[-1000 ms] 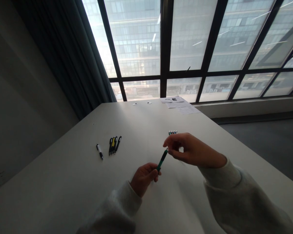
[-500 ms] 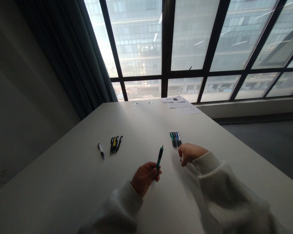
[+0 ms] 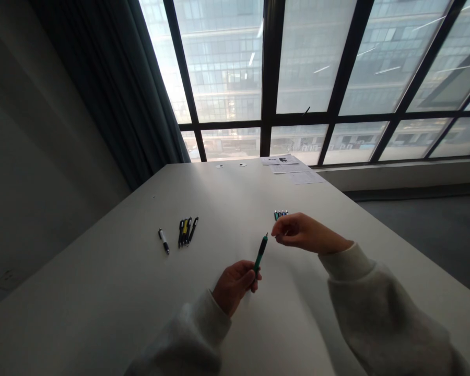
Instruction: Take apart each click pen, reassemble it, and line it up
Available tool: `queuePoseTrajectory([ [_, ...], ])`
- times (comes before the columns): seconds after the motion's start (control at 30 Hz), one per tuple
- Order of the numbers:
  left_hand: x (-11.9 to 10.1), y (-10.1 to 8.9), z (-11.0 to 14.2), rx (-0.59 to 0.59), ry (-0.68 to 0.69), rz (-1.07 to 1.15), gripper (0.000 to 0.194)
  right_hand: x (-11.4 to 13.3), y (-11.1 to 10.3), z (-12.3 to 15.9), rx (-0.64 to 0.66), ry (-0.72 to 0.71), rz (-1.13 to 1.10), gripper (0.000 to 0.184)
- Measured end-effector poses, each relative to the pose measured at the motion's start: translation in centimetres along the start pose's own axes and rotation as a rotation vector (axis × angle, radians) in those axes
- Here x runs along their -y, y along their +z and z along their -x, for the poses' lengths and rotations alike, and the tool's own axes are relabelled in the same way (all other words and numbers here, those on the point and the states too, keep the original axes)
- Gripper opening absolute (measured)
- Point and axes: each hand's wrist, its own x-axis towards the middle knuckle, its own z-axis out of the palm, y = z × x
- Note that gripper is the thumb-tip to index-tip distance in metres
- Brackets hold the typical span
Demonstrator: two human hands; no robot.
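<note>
My left hand (image 3: 237, 282) is closed round a green pen (image 3: 260, 251) with a dark grip, its thin tip pointing up and slightly right. My right hand (image 3: 297, 232) is just right of that tip, thumb and forefinger pinched together. Whatever may be between those fingers is too small to make out. Behind the right hand, a row of several pens (image 3: 281, 214) lies on the white table (image 3: 113, 287), mostly hidden by the hand.
At the left lie a group of several black and yellow pens (image 3: 187, 232) and a single white-and-black pen (image 3: 163, 242). Printed papers (image 3: 290, 168) rest at the table's far right corner. Two small white discs (image 3: 242, 165) are near the far edge, before the window.
My right hand has moved up and left, from beside the row of pens to near the green pen's tip, and now covers most of the row. The left hand has barely moved.
</note>
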Motion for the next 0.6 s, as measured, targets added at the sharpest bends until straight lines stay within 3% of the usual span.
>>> queuePoseTrajectory([
  [0.1, 0.1, 0.0, 0.0, -0.010, -0.009, -0.026, 0.040, 2.5, -0.1, 0.9, -0.082, -0.119, -0.316, 0.019],
  [0.23, 0.3, -0.1, -0.2, -0.023, -0.016, -0.055, 0.041, 3.8, 0.3, 1.4, -0.076, -0.144, -0.472, 0.024],
  [0.6, 0.5, -0.5, -0.3, -0.016, -0.012, -0.082, 0.040, 4.1, 0.0, 1.5, -0.112, -0.187, -0.284, 0.021],
])
